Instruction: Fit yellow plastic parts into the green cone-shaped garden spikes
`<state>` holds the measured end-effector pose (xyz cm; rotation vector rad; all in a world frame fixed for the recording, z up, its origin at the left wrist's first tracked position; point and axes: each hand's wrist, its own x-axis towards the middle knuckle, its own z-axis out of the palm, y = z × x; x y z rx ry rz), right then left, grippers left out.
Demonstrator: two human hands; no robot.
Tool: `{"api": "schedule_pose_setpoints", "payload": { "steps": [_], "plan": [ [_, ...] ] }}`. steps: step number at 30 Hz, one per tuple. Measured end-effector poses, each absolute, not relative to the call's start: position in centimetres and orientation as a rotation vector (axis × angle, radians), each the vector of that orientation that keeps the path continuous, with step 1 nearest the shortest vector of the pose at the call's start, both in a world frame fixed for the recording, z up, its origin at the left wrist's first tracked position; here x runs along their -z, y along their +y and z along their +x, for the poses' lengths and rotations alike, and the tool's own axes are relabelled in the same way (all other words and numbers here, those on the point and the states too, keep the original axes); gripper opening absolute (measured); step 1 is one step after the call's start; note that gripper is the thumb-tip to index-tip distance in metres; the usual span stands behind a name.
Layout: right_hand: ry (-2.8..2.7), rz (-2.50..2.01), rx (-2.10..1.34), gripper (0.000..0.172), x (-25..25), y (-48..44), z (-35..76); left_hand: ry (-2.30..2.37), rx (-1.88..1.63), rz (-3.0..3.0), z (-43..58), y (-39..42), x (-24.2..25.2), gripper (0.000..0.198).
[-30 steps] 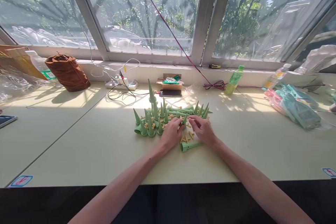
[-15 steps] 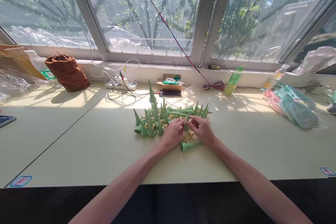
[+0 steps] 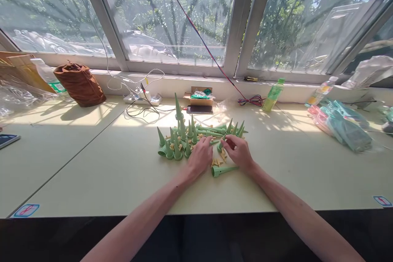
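A green hollow plastic spike [image 3: 219, 146] stands tilted between the thumb and fingers of my right hand [image 3: 239, 151], which is closed on it. My left hand [image 3: 201, 154] is at the near edge of the pile, back up, fingers pointing forward and down. Its fingertips are mostly hidden, so I cannot tell if they hold anything. To its left several green spikes [image 3: 178, 153] stand point up among small yellowish pieces [image 3: 172, 146]. Between my wrists lies another green spike [image 3: 219, 171] on its side, just below a few yellowish pieces [image 3: 217, 163].
Behind the pile are a small open carton [image 3: 201, 101] and a dark phone [image 3: 199, 109]. A power strip with cables [image 3: 143, 99] and a brown bag [image 3: 80, 86] stand to the left. On the right are a green bottle [image 3: 273, 95] and plastic-wrapped bundles [image 3: 346, 127].
My left hand has drawn away from the spike and shifted slightly left. My right hand keeps hold of the spike, which is now tilted.
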<state>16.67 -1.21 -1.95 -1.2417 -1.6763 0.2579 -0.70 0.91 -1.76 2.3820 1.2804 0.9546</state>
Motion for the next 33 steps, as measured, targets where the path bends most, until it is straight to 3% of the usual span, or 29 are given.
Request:
{"api": "schedule_pose_setpoints", "payload": {
  "steps": [8, 20, 27, 33],
  "plan": [
    [-1.616, -1.223, -0.075, 0.023, 1.5, -1.4, 16.9, 1.243, -0.900, 2.364, -0.8, 0.9, 1.4, 0.035],
    [-1.620, -1.210, 0.068, 0.019, 1.1, -2.1, 16.5, 1.098, -0.801, 2.391, -0.8, 0.7, 1.0, 0.024],
    [-1.484, -1.235, 0.262, 0.018, -0.2, -2.5, 17.6, 1.067, -1.111, 2.277, -1.0, 0.9, 1.0, 0.019],
    [-1.047, -1.280, 0.405, 0.025, -1.9, -1.6, 21.0, 1.140, -1.074, 2.343, -1.4, 1.0, 0.7, 0.034]
  ]
}}
